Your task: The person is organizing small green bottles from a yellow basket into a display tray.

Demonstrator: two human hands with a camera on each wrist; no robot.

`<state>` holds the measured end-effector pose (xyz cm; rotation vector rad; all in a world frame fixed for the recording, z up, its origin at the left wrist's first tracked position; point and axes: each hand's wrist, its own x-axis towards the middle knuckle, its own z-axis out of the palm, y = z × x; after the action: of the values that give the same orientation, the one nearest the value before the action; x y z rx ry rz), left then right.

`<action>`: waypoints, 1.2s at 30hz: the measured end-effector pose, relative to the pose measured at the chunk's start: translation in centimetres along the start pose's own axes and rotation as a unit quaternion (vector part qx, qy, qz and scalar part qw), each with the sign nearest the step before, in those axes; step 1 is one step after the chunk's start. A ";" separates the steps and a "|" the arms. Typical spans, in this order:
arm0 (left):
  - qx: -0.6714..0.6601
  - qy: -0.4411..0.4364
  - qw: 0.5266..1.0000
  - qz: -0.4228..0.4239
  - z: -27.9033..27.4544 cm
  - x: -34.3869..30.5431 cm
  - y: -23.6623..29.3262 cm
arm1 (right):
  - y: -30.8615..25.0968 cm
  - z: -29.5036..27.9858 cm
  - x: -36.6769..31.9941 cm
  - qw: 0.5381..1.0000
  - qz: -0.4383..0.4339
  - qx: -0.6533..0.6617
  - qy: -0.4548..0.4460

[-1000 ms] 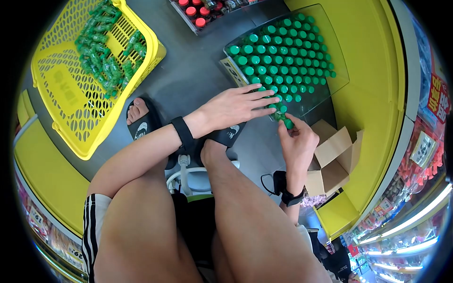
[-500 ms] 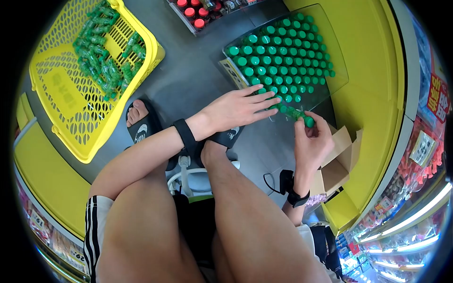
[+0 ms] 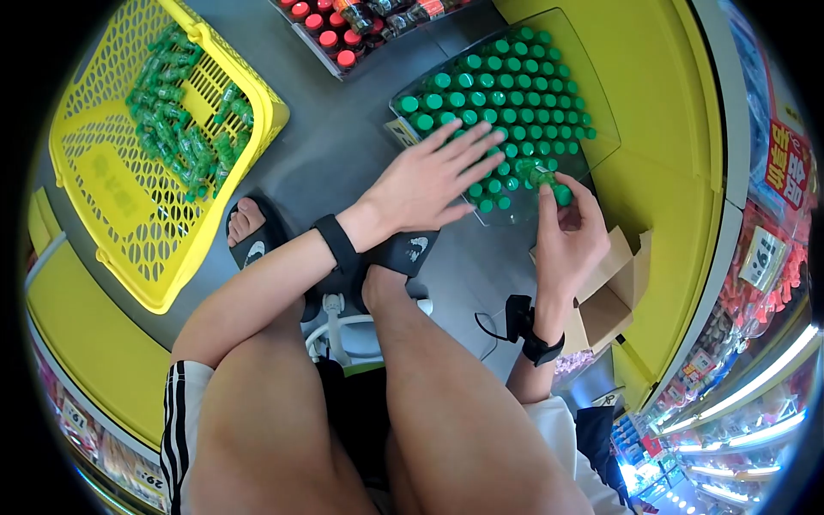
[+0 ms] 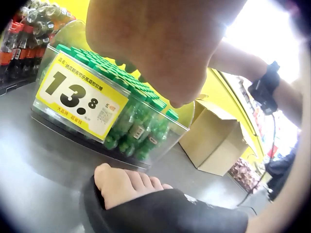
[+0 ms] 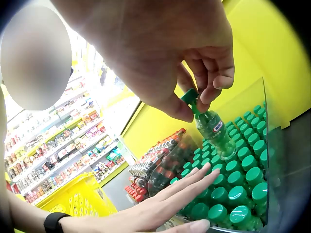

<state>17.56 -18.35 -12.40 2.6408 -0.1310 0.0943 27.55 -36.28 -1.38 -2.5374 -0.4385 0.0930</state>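
Note:
In the head view, my right hand [image 3: 571,245] pinches a small green bottle [image 5: 216,131] near its green cap, thumb against fingers. The right wrist view shows it tilted, its base over the near rows of matching bottles [image 3: 515,94]. Those bottles stand upright, packed closely in a clear plastic bin [image 4: 172,130]. My left hand [image 3: 421,184] lies palm down with fingers stretched, over the bin's front left edge and the caps there. On the bin's front is a yellow price sign [image 4: 77,92] reading 13.8.
On the left, a yellow basket [image 3: 279,116] holds more green bottles lying loose. Red-capped bottles [image 3: 330,39] fill a bin at the top. An open cardboard box [image 3: 614,300] stands right of my right hand, beside a yellow shelf base [image 3: 678,154]. My sandalled feet are below the left hand.
The right hand has carried the bottle from the bin's near corner, first rightward, then up over the rows. My left hand has shifted a little, fingers still spread. The head view has turned slightly.

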 end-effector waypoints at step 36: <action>-0.407 0.136 0.884 -0.183 -2.5 12.5 -3.5 | -1.4 12.6 14.5 0.988 -0.004 0.151 0.024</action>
<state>30.27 -15.09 -10.73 1.7449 0.3545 0.2247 38.83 -23.90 -10.83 -2.2354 -0.3845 0.0868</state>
